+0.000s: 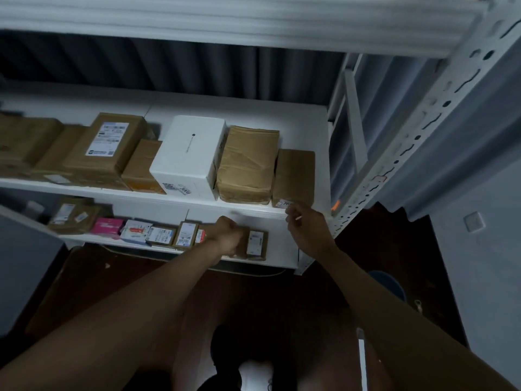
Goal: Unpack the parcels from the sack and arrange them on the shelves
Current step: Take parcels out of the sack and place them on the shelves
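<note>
- Hovering in front of the shelving, my left hand is curled into a loose fist and seems to hold nothing, though its palm faces away from me.
- Just behind that fist lies a small brown parcel, flat on the lower shelf, ending a row of small labelled packets, likely kept low because they are light.
- To the right and slightly higher, my right hand has curled fingers, perhaps pinching something thin and pale; I cannot tell what.
- Just above that hand, a brown box sits at the end of the middle shelf, label outward for reading.
- No sack is in view.
</note>
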